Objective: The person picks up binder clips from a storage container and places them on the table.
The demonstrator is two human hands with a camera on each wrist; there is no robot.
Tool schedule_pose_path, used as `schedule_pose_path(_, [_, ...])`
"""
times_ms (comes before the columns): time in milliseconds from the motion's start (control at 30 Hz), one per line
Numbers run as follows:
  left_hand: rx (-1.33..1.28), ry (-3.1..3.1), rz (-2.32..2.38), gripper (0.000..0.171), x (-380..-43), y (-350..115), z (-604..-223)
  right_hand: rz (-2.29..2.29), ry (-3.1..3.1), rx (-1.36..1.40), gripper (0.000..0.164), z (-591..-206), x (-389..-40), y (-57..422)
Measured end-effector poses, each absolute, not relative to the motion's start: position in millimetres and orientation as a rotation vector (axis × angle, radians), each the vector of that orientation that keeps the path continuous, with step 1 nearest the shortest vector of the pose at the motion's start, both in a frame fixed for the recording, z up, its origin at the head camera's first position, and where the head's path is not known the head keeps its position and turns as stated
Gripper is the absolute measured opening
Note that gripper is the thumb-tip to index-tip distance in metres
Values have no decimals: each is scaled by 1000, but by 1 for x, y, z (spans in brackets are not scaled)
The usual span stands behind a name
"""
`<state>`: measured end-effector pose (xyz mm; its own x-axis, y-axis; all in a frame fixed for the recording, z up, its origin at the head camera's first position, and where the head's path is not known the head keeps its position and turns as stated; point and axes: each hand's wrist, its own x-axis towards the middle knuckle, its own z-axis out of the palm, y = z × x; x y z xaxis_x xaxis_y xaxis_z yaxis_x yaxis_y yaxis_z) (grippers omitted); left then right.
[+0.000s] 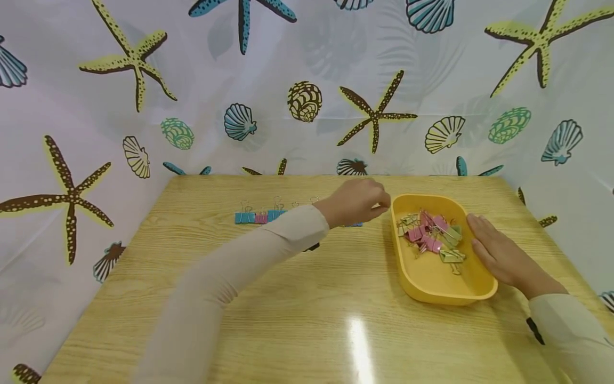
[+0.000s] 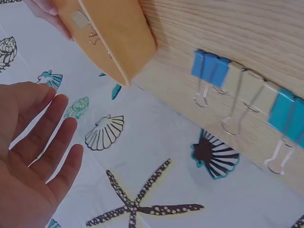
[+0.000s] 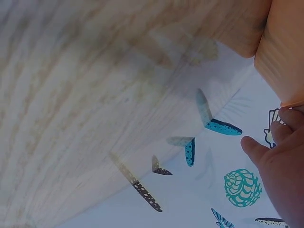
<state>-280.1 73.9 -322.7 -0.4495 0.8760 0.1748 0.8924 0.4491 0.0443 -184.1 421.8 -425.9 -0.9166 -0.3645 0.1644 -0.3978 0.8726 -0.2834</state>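
Note:
My left hand (image 1: 357, 202) hovers over the table between a row of binder clips and a yellow tray (image 1: 427, 274). In the left wrist view its fingers are loosely bent with nothing between them. The row includes a blue binder clip (image 1: 244, 217) and a pink binder clip (image 1: 260, 218); my left hand and sleeve cover part of it. A pale yellow binder clip (image 2: 249, 90) and a teal binder clip (image 2: 287, 114) show in the left wrist view. My right hand (image 1: 503, 256) rests with extended fingers against the tray's right side. Pink binder clips (image 1: 430, 244) and a green binder clip (image 1: 452, 256) lie in the tray.
The wooden table (image 1: 307, 320) reaches to a white cloth (image 1: 201, 80) printed with starfish and shells, which hangs behind and at both sides. Light glares off the table near its front.

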Motion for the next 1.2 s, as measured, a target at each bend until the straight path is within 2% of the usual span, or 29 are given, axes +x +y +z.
schedule_pose_path(267, [-1649,-2709,-186,22,-276,137,-324,497,-2928,596,55,-427,-183,422])
schedule_pose_path(433, [-1535,-2969,-155,32,-275,168,-330,495,-2925,598,55,-428,-183,423])
schedule_pose_path(500, [-1457,-3039,-77,28,-270,177,-331,497,-2929,594,55,-427,-183,423])
schedule_pose_path(633, [-1322,-3095,147,9,-254,191,-329,509,-2931,587,55,-426,-182,424])
schedule_pose_path(733, [-1242,-3076,330,20,-249,202,-334,521,-2925,592,55,-426,-183,424])
schedule_pose_path(867, [-1132,-3055,443,24,-249,215,-346,528,-2922,598,55,-427,-184,423])
schedule_pose_path(967, [-1056,-3087,444,24,-247,220,-352,525,-2921,600,54,-427,-184,423])
schedule_pose_path(1200, [-864,-3241,457,39,-242,232,-358,544,-2912,606,54,-426,-184,424])
